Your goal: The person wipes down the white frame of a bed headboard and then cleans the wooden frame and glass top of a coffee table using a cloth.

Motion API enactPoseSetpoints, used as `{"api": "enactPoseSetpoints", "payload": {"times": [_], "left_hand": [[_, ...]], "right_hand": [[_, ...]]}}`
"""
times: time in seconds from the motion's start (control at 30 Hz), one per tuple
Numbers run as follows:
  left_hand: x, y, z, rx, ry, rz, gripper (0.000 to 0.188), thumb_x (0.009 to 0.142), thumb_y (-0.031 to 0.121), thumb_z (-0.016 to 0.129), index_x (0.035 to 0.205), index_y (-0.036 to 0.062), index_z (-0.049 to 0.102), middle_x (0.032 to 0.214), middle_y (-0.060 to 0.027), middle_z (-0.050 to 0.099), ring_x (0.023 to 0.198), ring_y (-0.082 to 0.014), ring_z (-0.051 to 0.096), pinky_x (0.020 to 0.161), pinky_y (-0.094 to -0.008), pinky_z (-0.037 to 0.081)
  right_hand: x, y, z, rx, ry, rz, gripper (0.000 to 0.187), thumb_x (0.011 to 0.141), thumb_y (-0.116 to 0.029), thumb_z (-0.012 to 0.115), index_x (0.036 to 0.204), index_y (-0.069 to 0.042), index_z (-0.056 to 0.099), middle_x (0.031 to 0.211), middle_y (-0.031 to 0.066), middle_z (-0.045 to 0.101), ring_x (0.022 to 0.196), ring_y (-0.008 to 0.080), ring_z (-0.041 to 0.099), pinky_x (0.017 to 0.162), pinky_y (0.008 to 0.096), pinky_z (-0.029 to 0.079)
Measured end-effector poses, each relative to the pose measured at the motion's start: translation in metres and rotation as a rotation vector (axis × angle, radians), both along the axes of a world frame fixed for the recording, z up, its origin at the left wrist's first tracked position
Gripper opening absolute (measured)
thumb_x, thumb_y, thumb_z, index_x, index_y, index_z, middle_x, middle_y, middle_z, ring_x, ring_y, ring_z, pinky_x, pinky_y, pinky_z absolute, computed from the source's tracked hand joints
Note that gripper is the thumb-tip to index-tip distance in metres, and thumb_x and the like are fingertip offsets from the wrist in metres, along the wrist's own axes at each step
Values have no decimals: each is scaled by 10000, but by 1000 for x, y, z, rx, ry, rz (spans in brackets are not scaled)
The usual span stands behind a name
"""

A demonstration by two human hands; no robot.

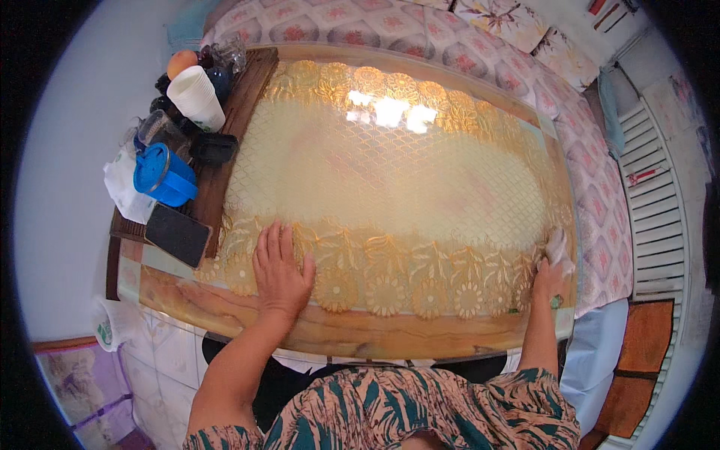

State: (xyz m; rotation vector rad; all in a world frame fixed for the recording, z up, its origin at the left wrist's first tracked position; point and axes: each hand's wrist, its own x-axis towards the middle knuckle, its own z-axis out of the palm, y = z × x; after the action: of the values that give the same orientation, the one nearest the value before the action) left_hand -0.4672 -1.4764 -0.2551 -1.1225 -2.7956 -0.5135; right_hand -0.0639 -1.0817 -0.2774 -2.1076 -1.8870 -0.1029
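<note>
My left hand lies flat on the gold lace-patterned table cover, fingers stretched out and nothing in them. At the right end of the table, my right hand is closed on a crumpled whitish cloth, which rests against the cover. The glossy cover has gold flower borders and a pale lattice middle, and it lies on a wood-patterned table. A small green thing shows at my right wrist.
On the left, a dark slatted wooden tray bears stacked white cups, a blue mug, a dark phone-like slab, a black cup and an orange round fruit. A pink-patterned sofa borders the far and right sides.
</note>
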Motion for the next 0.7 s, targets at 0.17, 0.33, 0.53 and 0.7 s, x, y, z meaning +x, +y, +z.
{"api": "enactPoseSetpoints", "payload": {"times": [0.17, 0.33, 0.53, 0.7], "left_hand": [[2, 5, -8, 37, 22, -1, 610, 829, 283, 587, 1355, 65, 368, 1418, -152, 353, 1325, -360, 295, 1081, -491, 237], [3, 12, -14, 85, 51, -14, 631, 809, 289, 599, 1346, 42, 380, 1413, -161, 357, 1309, -360, 315, 1075, -481, 254], [-6, 8, -29, 90, 49, 61, 686, 795, 320, 604, 1340, -21, 365, 1408, -192, 350, 1308, -357, 316, 1079, -462, 260], [-3, 3, -19, 73, 63, 34, 669, 812, 315, 578, 1337, -40, 363, 1423, -195, 329, 1317, -344, 307, 1078, -450, 267]], "right_hand": [[-56, -27, 8, -25, -46, -47, 409, 793, -333, 583, 1080, -42, 595, 1063, 230, 620, 987, 399, 593, 824, 492, 468], [-229, -85, -25, 105, 217, 674, 509, 710, -186, 613, 1181, 0, 557, 1242, 210, 545, 1117, 372, 527, 962, 469, 403], [-345, -247, 12, 14, 309, 1399, 596, 647, -132, 687, 1222, -71, 546, 1292, 152, 524, 1151, 340, 509, 957, 441, 403], [-262, -140, -4, 4, 361, 1141, 614, 653, -130, 692, 1242, -49, 539, 1280, 174, 539, 1122, 348, 529, 952, 443, 404]]}}
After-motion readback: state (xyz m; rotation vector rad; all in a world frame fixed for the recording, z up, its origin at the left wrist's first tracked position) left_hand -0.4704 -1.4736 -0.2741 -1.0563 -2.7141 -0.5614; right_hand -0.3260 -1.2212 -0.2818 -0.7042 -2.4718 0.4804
